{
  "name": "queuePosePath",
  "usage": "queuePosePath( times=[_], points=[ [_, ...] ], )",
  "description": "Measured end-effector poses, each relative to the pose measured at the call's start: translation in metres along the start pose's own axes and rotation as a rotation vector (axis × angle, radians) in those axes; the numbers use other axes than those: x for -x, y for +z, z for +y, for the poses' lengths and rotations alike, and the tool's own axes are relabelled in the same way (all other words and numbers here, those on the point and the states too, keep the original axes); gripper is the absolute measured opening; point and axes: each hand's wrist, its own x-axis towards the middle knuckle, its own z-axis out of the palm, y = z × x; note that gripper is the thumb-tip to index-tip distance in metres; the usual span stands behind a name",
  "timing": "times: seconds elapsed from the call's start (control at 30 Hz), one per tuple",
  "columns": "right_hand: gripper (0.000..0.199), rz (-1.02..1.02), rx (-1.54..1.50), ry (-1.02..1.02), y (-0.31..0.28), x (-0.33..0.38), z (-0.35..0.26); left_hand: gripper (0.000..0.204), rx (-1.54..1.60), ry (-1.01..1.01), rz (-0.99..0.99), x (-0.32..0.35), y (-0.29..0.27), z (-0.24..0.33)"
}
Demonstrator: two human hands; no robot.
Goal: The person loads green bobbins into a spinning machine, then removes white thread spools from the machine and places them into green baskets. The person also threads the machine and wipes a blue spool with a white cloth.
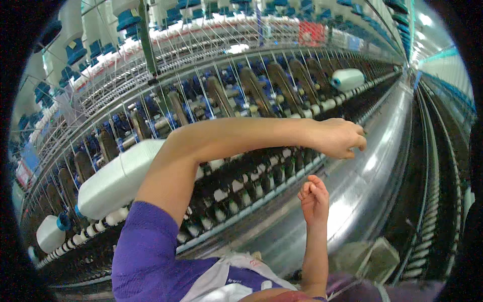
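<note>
Your purple cloth sleeve (143, 241) is near a smooth, rounded white yarn package (118, 180). Your left hand (343, 139) and right hand (314, 199) have curled fingers; their grip I cannot tell.

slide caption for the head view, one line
Left hand extended, right hand raised with fingers curled, beside a textile machine bearing white thread packages.

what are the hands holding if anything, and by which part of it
No held thing shows in the left hand or the right hand; both have curled fingers, so whether they pinch something very thin cannot be told.
</note>
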Motion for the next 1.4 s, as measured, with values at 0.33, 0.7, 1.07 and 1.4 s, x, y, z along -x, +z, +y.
queuePosePath(
  times=[0.33, 0.7, 1.07, 1.4],
  points=[
    [0.017, -0.516, 0.698, 0.032, 0.074, -0.223, -0.006, 0.03, -0.206, -0.475, 0.128, 0.103, -0.084, -0.074],
    [0.041, -0.8, 1.051, -1.104, 0.211, -0.425, 0.06, 0.06, -1.154, -0.594, 0.679, 0.078, -0.155, -0.146],
    [0.059, -0.627, 0.892, -0.867, 0.295, -0.516, 0.108, 0.085, -1.224, -0.966, 0.967, 0.067, -0.227, -0.196],
    [0.034, -0.736, 0.065, 0.066, 0.231, -0.468, 0.073, 0.083, -0.606, -0.921, 1.201, 0.067, -0.248, -0.188]
  ],
)
